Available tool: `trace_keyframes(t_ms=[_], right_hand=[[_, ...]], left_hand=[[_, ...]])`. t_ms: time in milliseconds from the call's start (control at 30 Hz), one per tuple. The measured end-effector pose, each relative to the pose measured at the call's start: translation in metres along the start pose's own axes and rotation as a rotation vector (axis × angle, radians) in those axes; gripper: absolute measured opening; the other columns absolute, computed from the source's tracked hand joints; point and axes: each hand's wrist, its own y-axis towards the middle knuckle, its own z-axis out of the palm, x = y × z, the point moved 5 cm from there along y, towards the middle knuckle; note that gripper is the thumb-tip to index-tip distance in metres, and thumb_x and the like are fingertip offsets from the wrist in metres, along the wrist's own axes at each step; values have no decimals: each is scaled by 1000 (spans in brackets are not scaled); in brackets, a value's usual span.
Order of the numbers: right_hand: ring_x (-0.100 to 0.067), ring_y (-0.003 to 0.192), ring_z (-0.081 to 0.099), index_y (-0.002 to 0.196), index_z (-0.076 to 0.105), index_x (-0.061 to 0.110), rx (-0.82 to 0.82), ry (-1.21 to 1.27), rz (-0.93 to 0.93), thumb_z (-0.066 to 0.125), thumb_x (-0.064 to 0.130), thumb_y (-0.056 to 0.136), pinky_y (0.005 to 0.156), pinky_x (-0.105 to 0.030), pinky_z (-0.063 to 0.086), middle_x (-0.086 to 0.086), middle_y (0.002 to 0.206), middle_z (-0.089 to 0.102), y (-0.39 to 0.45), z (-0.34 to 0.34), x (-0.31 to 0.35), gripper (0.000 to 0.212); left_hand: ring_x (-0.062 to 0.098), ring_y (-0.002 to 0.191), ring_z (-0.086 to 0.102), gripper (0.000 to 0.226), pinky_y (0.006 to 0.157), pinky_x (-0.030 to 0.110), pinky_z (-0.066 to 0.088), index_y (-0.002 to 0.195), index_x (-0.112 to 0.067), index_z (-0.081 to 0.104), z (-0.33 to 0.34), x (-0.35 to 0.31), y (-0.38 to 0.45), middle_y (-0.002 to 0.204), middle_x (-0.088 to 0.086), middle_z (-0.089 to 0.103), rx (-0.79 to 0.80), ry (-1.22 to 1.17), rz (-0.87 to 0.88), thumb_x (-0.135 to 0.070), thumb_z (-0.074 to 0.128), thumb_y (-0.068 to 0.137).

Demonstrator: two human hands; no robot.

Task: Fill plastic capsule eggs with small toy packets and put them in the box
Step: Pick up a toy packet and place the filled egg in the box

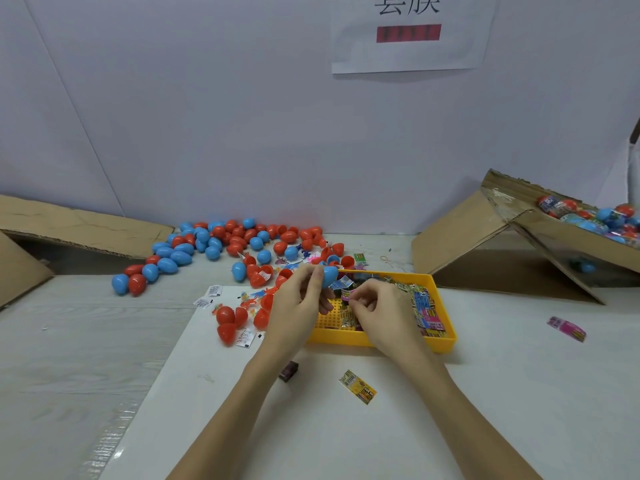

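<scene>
While our left hand (300,299) pinches a blue capsule half (329,274) between thumb and fingertips above the far edge of the yellow tray (381,341), we are at the filling step: a small blue-and-white packet (343,283) sits at the mouth of that half, partly outside it. Our right hand (381,313) hovers over the tray with its fingers curled; whether they pinch a packet or only press toward the half cannot be told, since the fingertips are hidden among the wrappers.

The next move calls for pushing the packet fully inside, then fetching a mating half (loose red halves (231,322) lie just left of the tray) and snapping the two together.

Loose red and blue eggs (214,242) are heaped at the far left. The cardboard box (460,237), tilted at the far right, already holds wrapped eggs, well apart from our hands.
</scene>
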Motion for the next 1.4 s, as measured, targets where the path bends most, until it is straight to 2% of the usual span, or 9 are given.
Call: trace_keyframes(t_ms=[100,267,400,533,600,733,800,1200,1400], right_hand=[[-6,80,61,106,69,18,-85,42,41,72,19,97,65,-9,44,-1,103,65,0,-5,-2,10],[-20,104,63,109,68,13,51,-140,136,82,34,88,87,-34,54,-4,106,66,3,1,-8,33],[-14,84,66,102,70,14,51,-75,160,84,26,86,76,-28,55,5,79,64,6,2,-10,24],[-5,72,62,102,74,14,28,32,153,79,19,92,60,-14,46,7,79,66,6,-2,-16,13],[-3,74,63,101,76,17,28,117,116,79,21,92,60,-9,45,10,83,68,6,-4,-16,11],[-7,91,69,102,80,19,41,276,47,76,23,93,80,-23,57,8,95,75,2,-6,-13,10],[-7,91,70,100,80,20,29,329,30,76,24,94,82,-26,59,9,93,75,2,-7,-12,8],[-3,62,68,86,73,34,-79,565,56,73,41,92,51,-16,50,14,68,71,2,-14,-11,10],[-3,62,69,81,74,32,-174,491,21,74,45,90,49,-14,50,18,70,72,0,-25,-13,16]], left_hand=[[14,67,67,21,62,23,57,109,-24,64,0,0,0,79,-1,71,1,-13,-9,-33,45,107],[15,66,66,21,62,24,56,109,-24,65,0,-3,-2,78,3,70,15,-7,4,-33,45,108],[16,68,68,24,63,26,58,114,-19,65,0,-3,-2,79,2,70,15,7,-7,-32,46,108],[16,68,67,25,64,27,58,116,-17,65,1,-5,-2,80,3,71,23,12,-15,-31,46,107],[16,68,67,22,64,27,58,114,-20,65,1,-5,-2,80,3,71,25,4,-19,-30,47,107],[17,69,68,22,66,29,59,115,-22,65,1,-6,-3,80,3,71,20,10,-26,-31,46,108],[18,70,68,22,66,30,59,116,-21,65,1,-6,-3,81,5,71,18,16,-28,-30,46,108],[12,66,63,29,63,28,55,116,-15,68,6,-16,-10,78,1,67,82,109,6,-33,48,106],[16,67,64,30,64,35,56,118,-15,68,5,-18,-10,79,1,67,67,95,26,-33,48,105]])
